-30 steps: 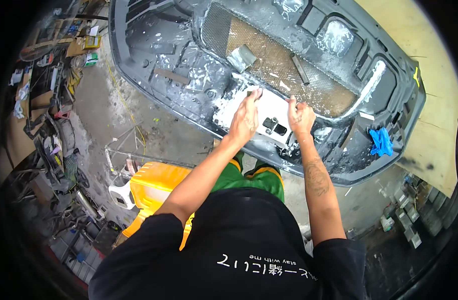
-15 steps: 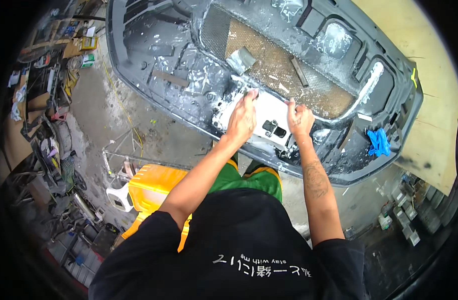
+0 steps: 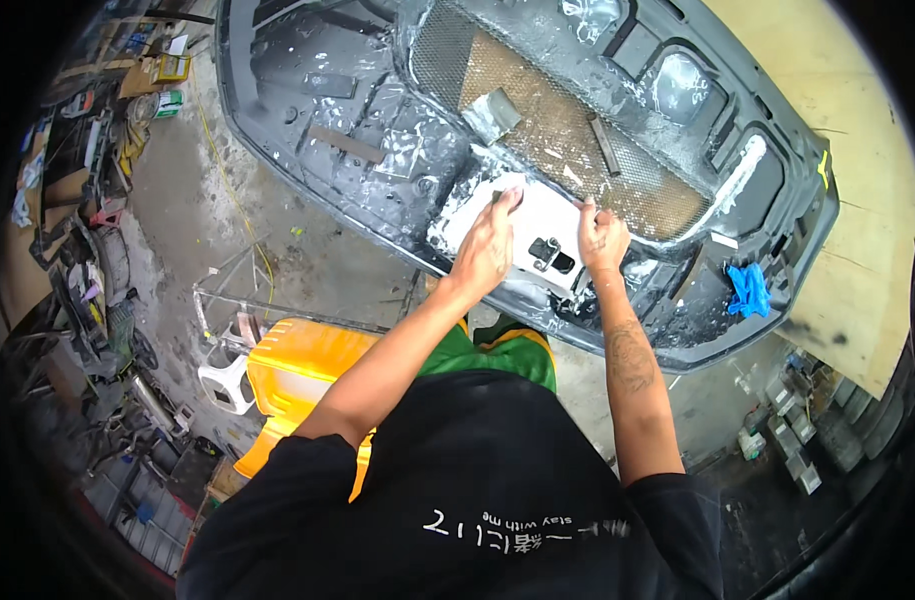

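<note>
A white-coated panel [image 3: 547, 218] with a dark latch opening [image 3: 552, 254] lies at the near edge of a large dark grey car hood [image 3: 307, 150], its inner side up. My left hand [image 3: 485, 248] is closed over the panel's left part, fingers together; a small dark piece shows at its fingertips, too hidden to name. At the panel's right side, my right hand [image 3: 604, 238] has its fingers curled at the edge, thumb against the white surface.
On the hood lie a grey block [image 3: 491, 115], a thin dark strip [image 3: 605, 145], a flat brown strip [image 3: 347, 144] and blue gloves [image 3: 748, 290]. A yellow plastic part [image 3: 312, 350] stands left of my legs. Tools and scrap [image 3: 107, 290] crowd the left floor.
The view has shifted slightly. My left hand has moved a little against the panel, its fingertips turned slightly right. My right hand stays at the panel's edge.
</note>
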Available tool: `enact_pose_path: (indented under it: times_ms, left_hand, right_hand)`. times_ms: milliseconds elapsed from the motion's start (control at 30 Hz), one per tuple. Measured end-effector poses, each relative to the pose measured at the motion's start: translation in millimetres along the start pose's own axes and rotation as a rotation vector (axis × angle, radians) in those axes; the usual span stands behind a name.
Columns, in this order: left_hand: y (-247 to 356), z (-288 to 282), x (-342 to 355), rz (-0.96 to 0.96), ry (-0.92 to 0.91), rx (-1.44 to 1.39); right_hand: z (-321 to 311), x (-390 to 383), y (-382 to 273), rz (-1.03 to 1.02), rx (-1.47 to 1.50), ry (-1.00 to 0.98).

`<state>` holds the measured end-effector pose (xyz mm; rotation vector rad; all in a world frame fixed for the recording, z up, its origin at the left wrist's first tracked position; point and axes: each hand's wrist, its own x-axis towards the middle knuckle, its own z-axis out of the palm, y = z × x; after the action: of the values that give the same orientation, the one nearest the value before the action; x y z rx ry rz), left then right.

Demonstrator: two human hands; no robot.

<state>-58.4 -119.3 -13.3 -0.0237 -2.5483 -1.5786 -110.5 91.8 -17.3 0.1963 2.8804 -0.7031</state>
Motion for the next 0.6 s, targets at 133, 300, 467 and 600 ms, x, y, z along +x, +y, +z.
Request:
enact_pose_path:
  times_ms: [133, 300, 467, 600]
  left_hand:
    - [-6.9, -4.2, 9.4, -0.014, -0.064, 0.02]
    - [-7.8, -10.9, 5.4, 0.008, -0.094, 0.001]
    - [-8.4, -20.5, 4.9, 0.062, -0.074, 0.006]
    - [-16.4, -16.4, 32.2, 0.087, -0.134, 0.067]
  right_hand:
    - [-7.9, 2.4, -10.6, 0.026, -0.105, -0.073]
    - [-2.3, 2.3, 1.8, -0.025, -0.116, -0.023]
    - [-1.3, -0.5, -1.2, 0.011, -0.166, -0.08]
    - [-5.7, -0.5, -7.5, 0.036, -0.078, -0.082]
